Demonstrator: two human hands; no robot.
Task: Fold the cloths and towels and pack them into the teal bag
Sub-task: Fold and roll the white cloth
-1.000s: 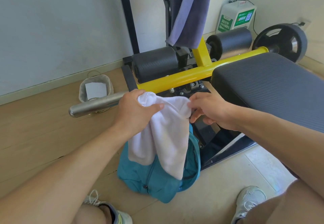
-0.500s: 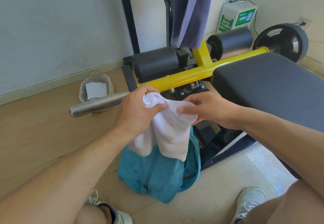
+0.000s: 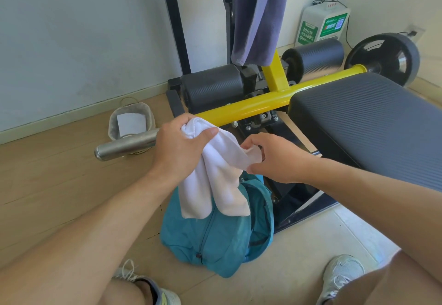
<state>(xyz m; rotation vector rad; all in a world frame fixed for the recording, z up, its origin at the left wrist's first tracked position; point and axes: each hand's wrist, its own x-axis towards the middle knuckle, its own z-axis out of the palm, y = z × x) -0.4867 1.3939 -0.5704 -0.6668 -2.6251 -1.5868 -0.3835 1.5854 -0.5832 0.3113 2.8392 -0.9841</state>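
Above the teal bag (image 3: 222, 237) — both hands grip a white towel (image 3: 215, 173).

We're in a small workout room here, a home gym corner by the look of it: a weight bench (image 3: 373, 123) with a ribbed black pad fills the right side, its yellow frame (image 3: 258, 107) crossing the middle with black foam rollers (image 3: 315, 57) on it, and a weight plate (image 3: 385, 58) sits on the far end by the wall. A steel bar (image 3: 124, 145) pokes out low on the left over the wood-look floor (image 3: 47, 173), a purple towel (image 3: 258, 15) hangs off the black upright rack (image 3: 177, 32), and a white charging box (image 3: 320, 24) stands against the plain wall.
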